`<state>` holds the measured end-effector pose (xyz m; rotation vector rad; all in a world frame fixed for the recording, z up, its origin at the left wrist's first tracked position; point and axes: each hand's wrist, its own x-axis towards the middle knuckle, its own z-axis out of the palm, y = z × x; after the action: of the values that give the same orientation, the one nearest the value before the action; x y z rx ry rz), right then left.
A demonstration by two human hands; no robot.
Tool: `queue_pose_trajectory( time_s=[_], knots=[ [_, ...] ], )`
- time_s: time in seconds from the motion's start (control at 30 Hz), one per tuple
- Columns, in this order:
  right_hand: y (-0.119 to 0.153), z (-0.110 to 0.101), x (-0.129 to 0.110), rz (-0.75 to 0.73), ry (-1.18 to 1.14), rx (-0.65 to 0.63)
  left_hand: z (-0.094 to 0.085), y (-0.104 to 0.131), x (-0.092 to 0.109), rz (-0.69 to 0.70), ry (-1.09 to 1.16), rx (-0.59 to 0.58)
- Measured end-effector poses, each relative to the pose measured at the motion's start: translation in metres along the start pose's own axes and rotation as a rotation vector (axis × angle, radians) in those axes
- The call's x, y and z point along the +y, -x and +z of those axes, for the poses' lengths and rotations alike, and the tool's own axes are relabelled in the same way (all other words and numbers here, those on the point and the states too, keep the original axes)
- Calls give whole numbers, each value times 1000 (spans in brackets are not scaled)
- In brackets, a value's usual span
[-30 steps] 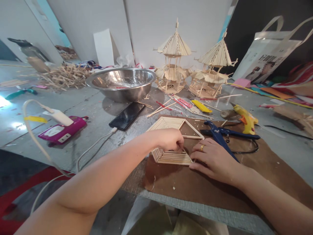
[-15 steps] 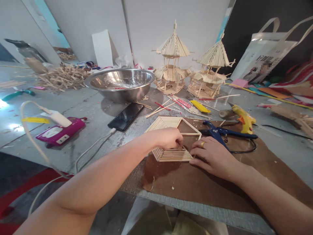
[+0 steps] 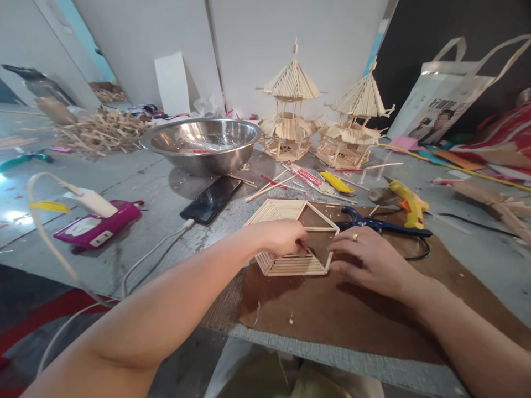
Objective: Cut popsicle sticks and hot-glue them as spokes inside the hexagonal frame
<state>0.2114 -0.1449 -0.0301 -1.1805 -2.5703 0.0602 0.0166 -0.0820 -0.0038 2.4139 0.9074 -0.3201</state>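
A hexagonal panel of thin wooden sticks (image 3: 296, 267) lies on a brown mat (image 3: 298, 307), with filled sections of parallel sticks and open sections on its right. My left hand (image 3: 286, 237) reaches over the panel from the left, fingers closed and pointing down by the innermost stick of the near section. Whatever is between those fingertips is hidden. At the panel's right edge is my right hand (image 3: 369, 257), wearing a ring, with fingers apart and nothing held. Whether its fingertips touch the frame I cannot tell.
Blue pliers-like cutters (image 3: 373, 224) and a yellow glue gun (image 3: 409, 202) lie beyond my right hand. Behind stand two stick pagodas (image 3: 290, 130), a steel bowl (image 3: 203, 146) and a yellow tool (image 3: 337, 182). A phone (image 3: 211, 199) and purple power strip (image 3: 99, 224) are left.
My right hand has eased slightly to the right, off the frame's near corner, its fingers now wider apart. My left hand stays at the panel's middle. The view has shifted slightly.
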Motion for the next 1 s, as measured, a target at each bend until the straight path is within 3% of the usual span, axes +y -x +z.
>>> queue_pose_trajectory(
  time_s=[0.1, 0.23, 0.43, 0.7, 0.87, 1.0],
  knots=[
    [4, -9, 17, 214, 101, 88, -1, 1, -1, -5, 3, 29],
    [8, -18, 29, 511, 304, 11, -3, 4, -1, -70, 162, 10],
    [13, -18, 20, 621, 385, -196, 0, 1, -1, -22, 507, 155],
    [13, -15, 22, 724, 328, -254, 0, -2, 0, 4, 575, 370],
    [12, -18, 26, 790, 307, -145, -1, 0, 1, 38, 539, 463],
    [9, -21, 21, 753, 159, 81, -4, 2, 6, 21, 522, 509]
  ],
)
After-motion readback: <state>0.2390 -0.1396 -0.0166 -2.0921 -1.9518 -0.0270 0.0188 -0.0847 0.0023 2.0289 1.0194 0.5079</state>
